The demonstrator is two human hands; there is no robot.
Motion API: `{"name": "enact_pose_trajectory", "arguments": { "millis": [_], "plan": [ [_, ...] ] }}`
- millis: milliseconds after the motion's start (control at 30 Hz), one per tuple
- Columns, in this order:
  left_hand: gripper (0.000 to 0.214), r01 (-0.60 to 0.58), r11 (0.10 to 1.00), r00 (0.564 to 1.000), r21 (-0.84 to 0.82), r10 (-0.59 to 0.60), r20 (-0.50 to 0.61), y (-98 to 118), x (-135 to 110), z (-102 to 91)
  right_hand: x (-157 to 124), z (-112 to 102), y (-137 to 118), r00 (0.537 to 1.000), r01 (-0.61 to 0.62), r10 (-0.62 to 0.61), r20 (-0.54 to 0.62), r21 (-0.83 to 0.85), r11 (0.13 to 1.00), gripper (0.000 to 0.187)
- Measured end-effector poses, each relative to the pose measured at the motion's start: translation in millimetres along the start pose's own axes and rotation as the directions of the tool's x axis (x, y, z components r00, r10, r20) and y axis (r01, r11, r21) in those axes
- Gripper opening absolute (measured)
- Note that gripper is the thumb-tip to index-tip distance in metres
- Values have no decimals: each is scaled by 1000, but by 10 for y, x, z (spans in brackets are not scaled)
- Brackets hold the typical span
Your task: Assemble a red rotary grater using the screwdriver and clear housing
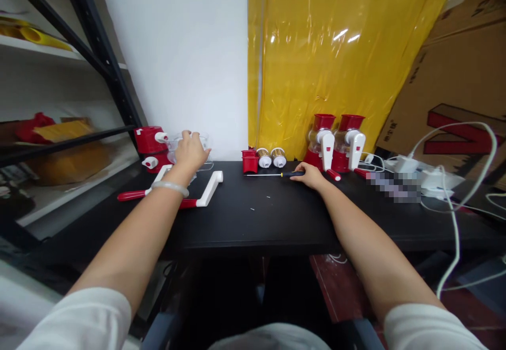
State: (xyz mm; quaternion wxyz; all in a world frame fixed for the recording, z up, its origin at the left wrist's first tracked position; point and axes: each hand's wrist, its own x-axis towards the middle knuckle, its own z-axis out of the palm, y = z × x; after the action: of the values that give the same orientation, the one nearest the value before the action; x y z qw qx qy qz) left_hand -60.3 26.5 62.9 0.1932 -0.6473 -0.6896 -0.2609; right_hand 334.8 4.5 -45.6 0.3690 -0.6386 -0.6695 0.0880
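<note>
At the back left, my left hand (192,152) curves its fingers over a clear plastic bowl-like part (203,140); the fingertips are partly hidden behind it. Beside that hand stand red plastic housings (149,142) with white fittings. Two crank handles, one white with a red grip (209,189) and another with its red grip (132,195) further left, lie around my left wrist. My right hand (310,175) is closed on the black handle of a screwdriver (272,175), whose shaft points left, low over the table. Just behind the shaft sit a small red hopper piece (249,161) and two metal grater drums (271,158).
Two assembled red-and-white rotary graters (326,144) stand right of my right hand. White cables and a power strip (438,181) spread over the table's right side. Tiny screw-like bits (252,209) lie on the black table (284,223). A shelf rack (98,49) rises at left.
</note>
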Motion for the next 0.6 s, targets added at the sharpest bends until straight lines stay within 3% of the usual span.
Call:
{"name": "enact_pose_trajectory", "arguments": {
  "millis": [133,300,600],
  "plan": [
    [59,-27,999,996,19,26,85,-62,248,16,22,21,42,1000,8,-8,6,-32,999,25],
    [44,-58,995,981,76,43,190,-137,384,139,42,54,81,999,40,-40,-8,-20,999,23],
    [30,-145,989,974,-29,148,171,-223,449,296,28,51,22,1000,18,-18,-4,-16,1000,20]
  ]
}}
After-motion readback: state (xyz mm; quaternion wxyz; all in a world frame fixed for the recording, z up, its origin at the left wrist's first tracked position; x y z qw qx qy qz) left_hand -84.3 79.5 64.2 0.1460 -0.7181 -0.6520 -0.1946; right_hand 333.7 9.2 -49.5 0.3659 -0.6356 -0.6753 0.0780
